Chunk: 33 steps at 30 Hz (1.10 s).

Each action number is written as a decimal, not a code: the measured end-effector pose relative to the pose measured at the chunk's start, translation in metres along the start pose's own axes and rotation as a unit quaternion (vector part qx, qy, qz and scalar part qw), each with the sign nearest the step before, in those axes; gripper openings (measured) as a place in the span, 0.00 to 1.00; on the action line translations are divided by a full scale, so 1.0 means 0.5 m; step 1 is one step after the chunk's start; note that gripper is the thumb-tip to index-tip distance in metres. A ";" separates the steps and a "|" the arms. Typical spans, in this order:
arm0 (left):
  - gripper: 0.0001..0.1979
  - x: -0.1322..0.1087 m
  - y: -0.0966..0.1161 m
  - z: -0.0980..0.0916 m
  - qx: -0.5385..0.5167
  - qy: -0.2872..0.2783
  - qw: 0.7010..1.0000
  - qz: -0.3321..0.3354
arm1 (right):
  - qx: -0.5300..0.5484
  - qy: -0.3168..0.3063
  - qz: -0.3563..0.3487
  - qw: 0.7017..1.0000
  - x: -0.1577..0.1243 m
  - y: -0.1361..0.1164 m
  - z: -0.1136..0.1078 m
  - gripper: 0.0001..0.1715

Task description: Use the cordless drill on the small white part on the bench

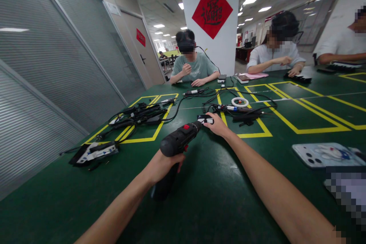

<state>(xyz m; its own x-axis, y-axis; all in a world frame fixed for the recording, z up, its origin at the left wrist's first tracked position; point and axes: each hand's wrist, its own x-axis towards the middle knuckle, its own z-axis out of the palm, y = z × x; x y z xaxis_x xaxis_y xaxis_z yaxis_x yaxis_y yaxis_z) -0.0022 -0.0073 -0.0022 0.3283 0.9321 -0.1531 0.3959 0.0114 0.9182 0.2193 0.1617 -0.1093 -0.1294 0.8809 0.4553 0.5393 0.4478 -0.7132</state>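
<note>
Our two bare forearms reach out from the bottom edge over the green bench (pixel 217 198), and between them sits a black cordless drill (pixel 177 143), held just above the bench top, its nose pointing away from us and to the right.

The left hand (pixel 164 166) is wrapped tight round the drill's handle, wrist straight, forearm angled in from the lower left. The right hand (pixel 219 125) is stretched further out, its fingers closed on the drill's front end, where a small black-and-white part shows. It may be the chuck or something fitted in it; at this size we cannot say which.

We judge the drill rigid and fairly heavy, weighted towards the handle. The moulded handle is the sure place to hold it, with a second hand steadying the nose.

A phone (pixel 326 154) lies to the right. A roll of tape (pixel 239 101) and tangled cables (pixel 137 116) lie beyond. Other people sit at the far side.
</note>
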 end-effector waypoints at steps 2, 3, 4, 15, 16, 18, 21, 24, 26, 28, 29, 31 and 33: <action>0.12 0.000 0.000 0.000 0.002 0.003 1.000 0.002 | 0.001 0.000 0.001 1.000 0.000 0.000 0.000 0.29; 0.12 0.000 0.000 0.000 0.003 0.004 1.000 0.000 | 0.002 0.000 0.001 1.000 0.000 0.000 0.000 0.29; 0.12 0.000 0.000 0.000 0.003 0.006 1.000 -0.002 | 0.003 -0.001 0.000 1.000 0.000 0.000 0.000 0.29; 0.10 0.001 0.004 0.002 -0.002 0.004 1.000 0.017 | -0.001 -0.002 0.001 1.000 0.000 -0.002 -0.001 0.28; 0.10 0.002 0.004 0.002 0.001 0.004 1.000 0.019 | 0.000 -0.002 0.000 1.000 0.000 -0.002 -0.001 0.28; 0.10 0.002 0.004 0.002 0.008 0.001 1.000 0.021 | 0.000 -0.001 0.001 1.000 0.000 -0.002 0.000 0.28; 0.10 0.003 0.000 0.001 0.010 0.002 1.000 0.021 | 0.002 -0.002 0.002 1.000 0.002 -0.002 0.000 0.28; 0.09 0.004 -0.007 -0.002 0.009 0.005 1.000 0.004 | 0.003 -0.003 0.003 1.000 0.003 -0.004 -0.001 0.28; 0.10 0.005 -0.011 -0.003 0.007 0.005 1.000 -0.008 | 0.004 -0.005 0.007 1.000 0.003 -0.005 -0.001 0.28; 0.11 0.006 -0.012 -0.004 0.003 0.003 1.000 -0.012 | 0.004 -0.007 0.009 1.000 0.003 -0.006 -0.002 0.28; 0.11 0.006 -0.012 -0.005 0.002 0.002 1.000 -0.011 | 0.003 -0.007 0.010 1.000 0.002 -0.007 -0.002 0.29; 0.10 0.007 -0.011 -0.005 0.004 0.001 1.000 -0.004 | 0.003 -0.007 0.011 1.000 0.002 -0.008 -0.002 0.29; 0.10 0.006 -0.010 -0.004 0.002 0.002 1.000 0.002 | 0.004 -0.007 0.011 1.000 0.001 -0.008 -0.002 0.29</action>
<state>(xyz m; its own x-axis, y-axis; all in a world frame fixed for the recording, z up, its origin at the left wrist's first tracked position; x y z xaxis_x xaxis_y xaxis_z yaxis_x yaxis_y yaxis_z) -0.0049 -0.0036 -0.0063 0.3260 0.9336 -0.1488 0.3977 0.0074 0.9175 0.2179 0.1601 -0.1055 -0.1297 0.8925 0.4320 0.5350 0.4298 -0.7274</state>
